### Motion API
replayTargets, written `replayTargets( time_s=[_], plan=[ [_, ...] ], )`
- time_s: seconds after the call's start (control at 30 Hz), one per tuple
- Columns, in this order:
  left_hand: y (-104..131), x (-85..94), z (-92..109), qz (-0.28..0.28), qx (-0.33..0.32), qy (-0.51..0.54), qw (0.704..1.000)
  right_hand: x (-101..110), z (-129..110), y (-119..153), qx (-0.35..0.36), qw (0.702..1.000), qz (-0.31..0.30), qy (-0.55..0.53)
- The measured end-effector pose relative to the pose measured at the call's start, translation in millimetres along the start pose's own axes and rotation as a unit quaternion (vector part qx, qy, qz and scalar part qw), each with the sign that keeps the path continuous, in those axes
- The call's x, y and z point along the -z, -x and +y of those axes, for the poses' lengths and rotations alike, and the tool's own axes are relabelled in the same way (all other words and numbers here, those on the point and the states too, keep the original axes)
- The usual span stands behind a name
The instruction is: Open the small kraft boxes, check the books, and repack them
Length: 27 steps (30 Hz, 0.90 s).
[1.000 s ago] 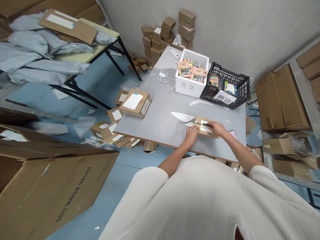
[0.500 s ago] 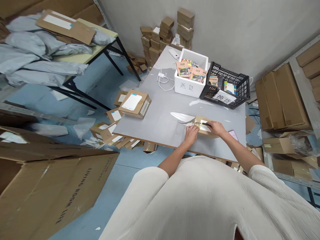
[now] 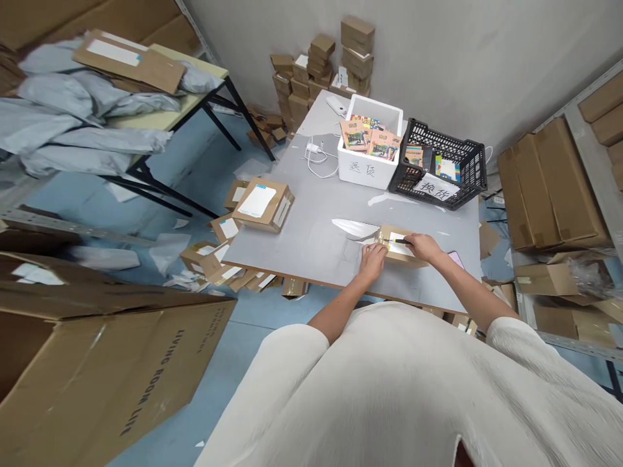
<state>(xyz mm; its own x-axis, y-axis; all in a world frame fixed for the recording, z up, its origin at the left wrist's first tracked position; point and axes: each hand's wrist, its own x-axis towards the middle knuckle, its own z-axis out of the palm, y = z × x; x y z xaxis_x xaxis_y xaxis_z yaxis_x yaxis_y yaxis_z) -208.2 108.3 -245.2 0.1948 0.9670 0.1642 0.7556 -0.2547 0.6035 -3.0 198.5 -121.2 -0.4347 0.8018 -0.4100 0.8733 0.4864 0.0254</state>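
While facing a grey bench (image 3: 311,214), have a white foam box (image 3: 363,170) full of picture-covered booklets (image 3: 382,144) at the far side, with a black plastic crate (image 3: 470,172) close against it, bearing a handwritten sign (image 3: 435,188). See a white charger (image 3: 313,148) with its looped cable left of the foam box, and a larger labelled parcel (image 3: 270,207) at the bench's left edge. Find a pink-screened phone (image 3: 455,258) just beside the right forearm (image 3: 457,282), partly covered by it. Can also make out stacked small boxes (image 3: 318,71) by the wall (image 3: 462,58), grey bags (image 3: 85,139) piled far left, and a big open carton (image 3: 131,363) lower left.

Have the small cardboard box (image 3: 398,250) lying on the bench near its front edge, between the hands and touched at its left end. Have the right hand (image 3: 422,248) closed round a dark-handled cutter (image 3: 402,241), over the white label and pointed toward the taped left end. Have the left hand (image 3: 372,261) on the near left corner, with bent fingers; cannot make out whether gripping or only pressing. See a pale, pointed patch (image 3: 355,227) just left of the box.
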Motion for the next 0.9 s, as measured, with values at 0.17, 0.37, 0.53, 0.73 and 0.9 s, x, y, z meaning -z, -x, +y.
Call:
replayTargets(
  time_s=[0.17,0.37,0.53,0.73,0.9],
  plan=[
    [0.2,0.2,1.2,-0.002,0.005,-0.004,1.000,-3.5,12.2,5.9,-0.013,1.000,-0.002,0.001],
    [0.3,1.9,4.3,-0.005,0.014,-0.016,1.000,-7.9,26.3,12.0,-0.011,1.000,0.003,0.005],
    [-0.2,4.4,8.2,-0.009,0.024,-0.021,0.999,-11.6,44.1,23.4,-0.026,0.999,0.004,-0.021],
    [0.7,4.6,10.6,-0.008,0.036,-0.034,0.999,-19.7,80.9,49.1,-0.050,0.999,-0.006,0.008],
    [-0.2,3.6,13.7,-0.015,0.044,-0.047,0.998,-31.7,118.4,73.8,-0.085,0.996,-0.012,-0.008]
  ],
)
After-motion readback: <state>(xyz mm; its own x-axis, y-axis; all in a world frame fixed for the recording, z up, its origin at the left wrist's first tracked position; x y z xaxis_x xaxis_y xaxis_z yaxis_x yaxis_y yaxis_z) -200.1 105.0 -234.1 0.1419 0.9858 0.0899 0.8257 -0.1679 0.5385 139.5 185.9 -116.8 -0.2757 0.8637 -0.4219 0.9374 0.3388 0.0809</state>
